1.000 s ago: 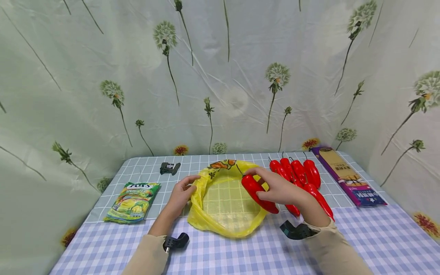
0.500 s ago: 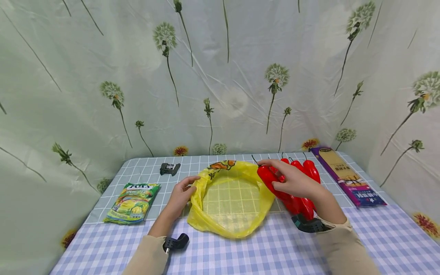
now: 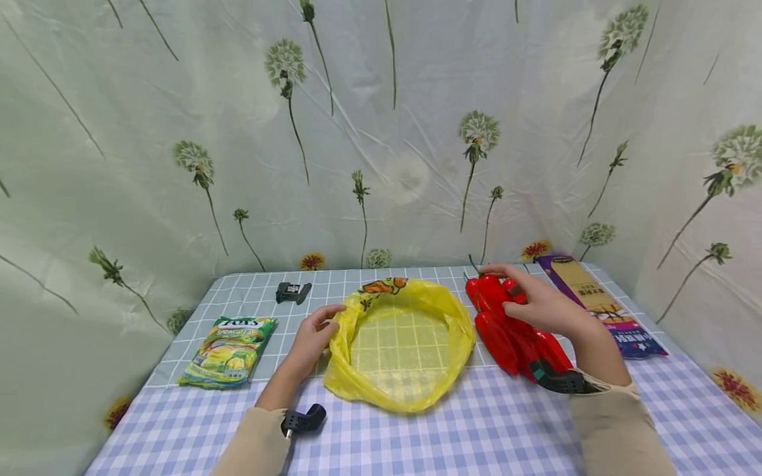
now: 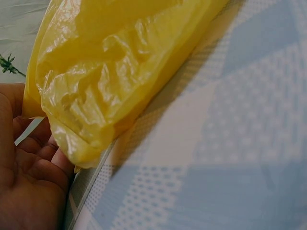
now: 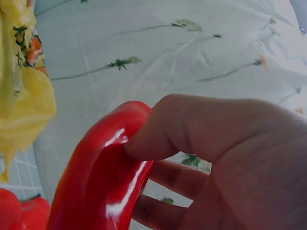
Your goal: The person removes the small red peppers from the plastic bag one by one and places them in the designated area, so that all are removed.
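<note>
The right hand (image 3: 538, 305) is curled round a red pepper (image 5: 103, 167), thumb pressed on its glossy side and fingers wrapped behind it, over the pile of peppers (image 3: 512, 330) that lies toward the right side of the worktop (image 3: 417, 436), just beside the yellow bag (image 3: 399, 390). The left hand (image 3: 312, 338) rests at the bag's left rim; its fingers look bent against the plastic, and the left wrist view shows the crumpled fold lying against the palm (image 4: 24, 182), though whether they truly pinch it cannot be told. The bag lies spread open in the middle of the worktop with the checked cloth showing through its floor, and no pepper is visible inside it. Judging by that, the bagging looks barely started: the mouth is held ready, one pepper is in the grip, and the whole pile appears left to go in. A green snack packet (image 3: 229, 350) lies near the left edge, a purple box (image 3: 601, 307) along the right edge, and a small black device (image 3: 294, 291) toward the far edge.
</note>
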Available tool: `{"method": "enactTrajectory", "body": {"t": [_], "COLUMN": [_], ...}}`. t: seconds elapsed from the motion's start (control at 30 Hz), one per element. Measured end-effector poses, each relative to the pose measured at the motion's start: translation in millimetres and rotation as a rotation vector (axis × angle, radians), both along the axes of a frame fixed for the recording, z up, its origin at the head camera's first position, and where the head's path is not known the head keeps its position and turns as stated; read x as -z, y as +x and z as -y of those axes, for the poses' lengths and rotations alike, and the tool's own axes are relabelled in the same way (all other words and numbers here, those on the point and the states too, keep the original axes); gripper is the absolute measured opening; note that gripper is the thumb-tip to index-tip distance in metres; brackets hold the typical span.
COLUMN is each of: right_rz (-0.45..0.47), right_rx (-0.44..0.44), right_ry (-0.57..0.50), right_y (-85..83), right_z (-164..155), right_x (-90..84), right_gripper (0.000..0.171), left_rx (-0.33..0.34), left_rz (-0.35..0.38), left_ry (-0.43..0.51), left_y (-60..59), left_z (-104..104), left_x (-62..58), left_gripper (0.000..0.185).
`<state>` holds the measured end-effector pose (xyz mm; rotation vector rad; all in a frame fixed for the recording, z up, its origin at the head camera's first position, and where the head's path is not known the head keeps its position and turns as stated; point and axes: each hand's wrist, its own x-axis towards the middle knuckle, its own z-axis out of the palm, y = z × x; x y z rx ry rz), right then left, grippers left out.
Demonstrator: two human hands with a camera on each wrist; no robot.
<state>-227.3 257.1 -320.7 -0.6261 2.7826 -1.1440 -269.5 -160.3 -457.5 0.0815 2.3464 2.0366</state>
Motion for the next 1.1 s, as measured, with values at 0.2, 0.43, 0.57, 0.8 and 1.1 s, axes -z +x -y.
{"method": "enactTrajectory", "body": {"t": [0.2, 0.43, 0.57, 0.8, 1.1], "right_rz": [-0.005, 0.013, 0.015, 0.08, 0.15], "right_rx": [0.04, 0.061, 0.073, 0.108, 0.15], "right_ry": [0.008, -0.015, 0.013, 0.02, 0.075], "right_y": [-0.5, -3.3, -6.0, -8.0, -9.7], "right_z": [-16, -35, -45, -58, -77], "right_x": [0.6, 6.5, 10.4, 15.4, 22.5], "right_gripper": [0.066, 0.066, 0.063, 0.065, 0.067], "left_rx": [0.012, 0.003, -0.004, -0.006, -0.002], "left_rz": [0.0, 0.0, 0.005, -0.004, 0.009], "left_ry": [-0.006, -0.018, -0.016, -0.023, -0.016], "left_y": [0.4, 0.8, 0.0, -0.5, -1.4], "left_z": [1, 1, 1, 1, 1], "left_x": [1.0, 1.9, 2.9, 3.7, 2.1], "left_gripper": [0.041, 0.041, 0.041, 0.041, 0.041]}}
